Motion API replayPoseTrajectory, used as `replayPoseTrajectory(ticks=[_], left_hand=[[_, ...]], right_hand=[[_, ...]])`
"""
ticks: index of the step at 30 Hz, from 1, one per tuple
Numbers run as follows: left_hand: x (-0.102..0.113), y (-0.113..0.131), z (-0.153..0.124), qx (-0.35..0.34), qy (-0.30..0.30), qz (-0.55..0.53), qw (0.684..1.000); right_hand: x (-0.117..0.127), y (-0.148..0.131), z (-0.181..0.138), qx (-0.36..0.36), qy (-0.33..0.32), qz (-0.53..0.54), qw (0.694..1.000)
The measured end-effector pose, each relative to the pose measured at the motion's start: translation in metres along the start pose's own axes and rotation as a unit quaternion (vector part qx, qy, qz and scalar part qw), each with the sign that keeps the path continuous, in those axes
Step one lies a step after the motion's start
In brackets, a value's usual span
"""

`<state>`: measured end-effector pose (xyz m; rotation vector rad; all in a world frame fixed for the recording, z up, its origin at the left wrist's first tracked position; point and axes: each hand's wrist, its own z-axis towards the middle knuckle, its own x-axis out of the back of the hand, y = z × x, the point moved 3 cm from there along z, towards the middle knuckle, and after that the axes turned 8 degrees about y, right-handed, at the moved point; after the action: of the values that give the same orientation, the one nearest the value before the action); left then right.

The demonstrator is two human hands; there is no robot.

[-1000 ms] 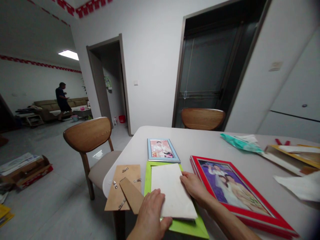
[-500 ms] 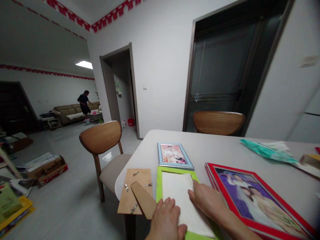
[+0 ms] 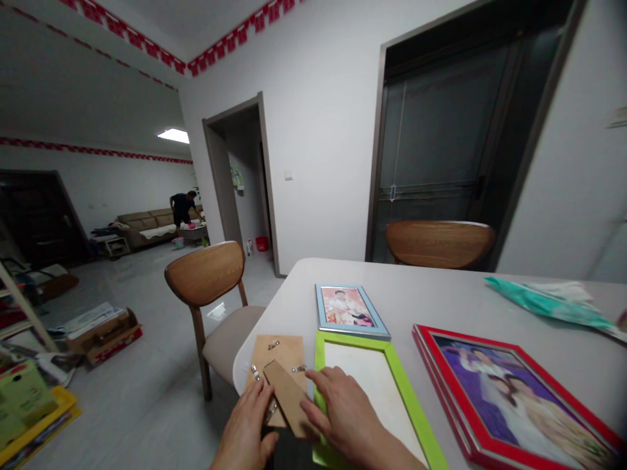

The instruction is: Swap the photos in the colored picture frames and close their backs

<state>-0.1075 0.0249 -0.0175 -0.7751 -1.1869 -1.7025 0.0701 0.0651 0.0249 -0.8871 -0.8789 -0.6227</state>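
Observation:
A brown backing board (image 3: 289, 348) with metal clips and a slanted stand leg (image 3: 289, 398) lies at the table's left corner. My left hand (image 3: 247, 418) is at the board's left edge, fingertips near the clips, thumb apart. On the other side is my right hand (image 3: 347, 411), its fingers spread, the index near the right clip and the thumb at the stand leg. Neither hand has visibly lifted the board. Right of it lies a green picture frame (image 3: 399, 372) with a white sheet (image 3: 367, 372) inside, partly covered by my right forearm.
Beyond the green frame lies a blue-framed photo (image 3: 347, 307). Red picture frames (image 3: 514, 385) are stacked to the right, with a teal plastic wrapper (image 3: 548, 303) behind. Wooden chairs (image 3: 208, 277) stand by the table (image 3: 431, 287). A person (image 3: 183, 207) bends near a distant sofa.
Both hands have left the white sheet in the green frame and moved left to the backing board. The view has shifted slightly. The distant person now bends lower.

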Motion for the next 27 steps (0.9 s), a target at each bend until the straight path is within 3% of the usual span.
replayPoseTrajectory(ticks=[3, 9, 13, 17, 22, 27], left_hand=[[-0.006, -0.002, 0.003, -0.027, 0.049, -0.007, 0.998], [-0.009, -0.004, 0.005, -0.079, 0.106, 0.009, 0.991], [0.004, 0.001, 0.007, -0.073, 0.146, 0.073, 0.984], [0.015, 0.029, 0.009, -0.100, 0.175, 0.066, 0.977], [-0.007, 0.081, 0.006, -0.161, 0.120, -0.025, 0.979], [-0.036, 0.114, 0.009, -0.153, 0.015, -0.078, 0.985]], right_hand=[[-0.019, -0.019, 0.007, 0.011, -0.012, -0.022, 1.000], [-0.031, -0.021, 0.012, -0.001, -0.003, -0.013, 1.000], [-0.016, -0.027, 0.009, -0.004, 0.009, 0.083, 0.996], [0.016, -0.018, -0.004, -0.008, 0.026, 0.128, 0.991], [0.051, 0.027, -0.035, -0.061, 0.028, 0.109, 0.992], [0.060, 0.065, -0.060, -0.127, 0.004, 0.040, 0.991]])
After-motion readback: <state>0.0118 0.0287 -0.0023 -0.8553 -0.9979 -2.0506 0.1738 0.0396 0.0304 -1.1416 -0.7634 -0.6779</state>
